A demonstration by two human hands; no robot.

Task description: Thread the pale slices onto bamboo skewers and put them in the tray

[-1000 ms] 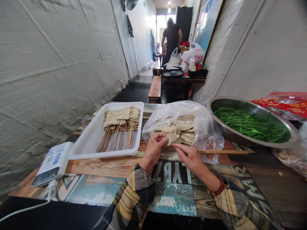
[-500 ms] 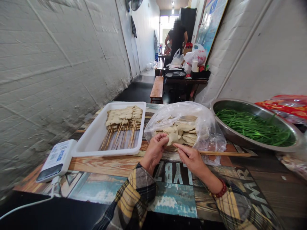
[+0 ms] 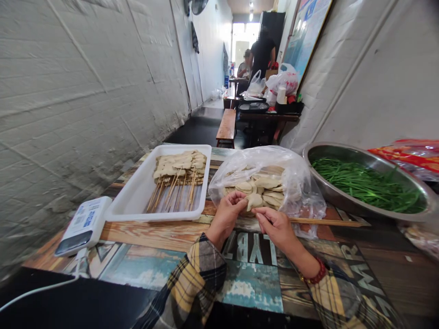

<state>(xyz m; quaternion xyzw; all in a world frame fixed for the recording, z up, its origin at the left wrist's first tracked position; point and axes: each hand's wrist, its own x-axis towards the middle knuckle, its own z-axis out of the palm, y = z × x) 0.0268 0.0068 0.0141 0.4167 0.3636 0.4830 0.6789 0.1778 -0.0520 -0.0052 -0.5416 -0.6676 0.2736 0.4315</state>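
Observation:
My left hand [image 3: 228,214] pinches a pale, flat, floppy slice [image 3: 254,201] by its left edge. The fingertips of my right hand [image 3: 274,226] are pressed together at the slice's lower right edge, and what they grip is hidden. Thin bamboo skewers [image 3: 325,222] stretch out to the right from behind that hand. Just beyond my hands, a clear plastic bag [image 3: 298,176] lies open with a heap of similar slices [image 3: 270,183] inside. To the left, a white tray [image 3: 128,211] holds stacked skewered slices [image 3: 180,164], their sticks pointing towards me.
A steel basin [image 3: 427,201] of cut green stalks [image 3: 363,185] stands at the right. A white device [image 3: 82,224] with a cable sits at the left table edge. Beyond the table are a wooden bench [image 3: 227,124], another table with bags, and two people.
The view has shifted slightly, moving the scene a little to the right. My hands keep nearly the same hold at the slice. A second person now shows in the background.

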